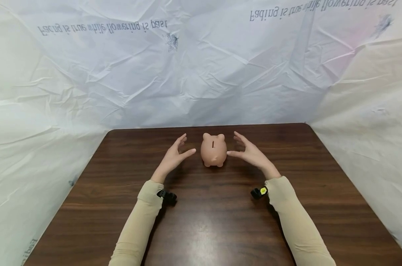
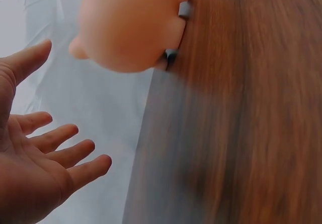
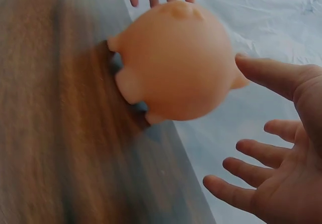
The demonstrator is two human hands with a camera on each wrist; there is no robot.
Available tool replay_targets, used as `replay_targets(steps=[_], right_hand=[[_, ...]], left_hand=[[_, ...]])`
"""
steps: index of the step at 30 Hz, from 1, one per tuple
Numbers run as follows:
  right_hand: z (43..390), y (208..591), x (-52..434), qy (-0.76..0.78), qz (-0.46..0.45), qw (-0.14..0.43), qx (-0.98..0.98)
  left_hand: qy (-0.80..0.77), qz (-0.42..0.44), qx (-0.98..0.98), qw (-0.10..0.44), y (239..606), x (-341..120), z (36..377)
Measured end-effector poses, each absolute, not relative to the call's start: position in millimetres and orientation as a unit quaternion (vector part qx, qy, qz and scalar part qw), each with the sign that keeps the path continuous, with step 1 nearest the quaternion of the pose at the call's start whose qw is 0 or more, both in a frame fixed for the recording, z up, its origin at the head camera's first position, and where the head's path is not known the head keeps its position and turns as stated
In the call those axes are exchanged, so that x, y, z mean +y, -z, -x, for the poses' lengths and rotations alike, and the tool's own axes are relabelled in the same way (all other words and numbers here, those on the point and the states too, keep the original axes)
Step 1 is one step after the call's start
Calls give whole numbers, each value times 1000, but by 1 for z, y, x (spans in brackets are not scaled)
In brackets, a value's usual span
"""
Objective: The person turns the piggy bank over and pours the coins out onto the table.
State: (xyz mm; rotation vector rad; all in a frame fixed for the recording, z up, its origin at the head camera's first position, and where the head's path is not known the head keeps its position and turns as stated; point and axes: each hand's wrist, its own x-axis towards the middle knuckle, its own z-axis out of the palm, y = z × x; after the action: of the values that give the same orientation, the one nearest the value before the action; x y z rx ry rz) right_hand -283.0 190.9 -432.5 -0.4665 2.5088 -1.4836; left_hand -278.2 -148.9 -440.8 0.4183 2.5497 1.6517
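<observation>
A pink piggy bank (image 1: 213, 149) with a coin slot on top stands on the dark wooden table (image 1: 201, 221), toward its far middle. My left hand (image 1: 177, 153) hovers just left of it, fingers spread, thumb pointing at the pig without touching. My right hand (image 1: 248, 151) is held just right of it, fingers spread too, thumb tip very near the pig's side. In the left wrist view the piggy bank (image 2: 131, 25) sits beyond my open palm (image 2: 35, 163). From the right wrist, the piggy bank (image 3: 176, 63) fills the middle, my open hand (image 3: 271, 168) beside it.
Crinkled white sheeting (image 1: 201, 66) with printed text walls the table at the back and both sides. Small black wrist cameras (image 1: 167, 195) (image 1: 258, 192) sit on my beige sleeves. The table's bare wood stretches from the pig to the near edge.
</observation>
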Motion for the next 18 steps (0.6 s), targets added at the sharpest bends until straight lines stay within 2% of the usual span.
replay_targets(steps=[11,18], right_hand=[[278,455,168,489,180,128,844],[282,455,159,472,206,107,850]], left_hand=[[-537,-153,825,85,454,-128,275],[-533,-165,824,102,453,-120,277]])
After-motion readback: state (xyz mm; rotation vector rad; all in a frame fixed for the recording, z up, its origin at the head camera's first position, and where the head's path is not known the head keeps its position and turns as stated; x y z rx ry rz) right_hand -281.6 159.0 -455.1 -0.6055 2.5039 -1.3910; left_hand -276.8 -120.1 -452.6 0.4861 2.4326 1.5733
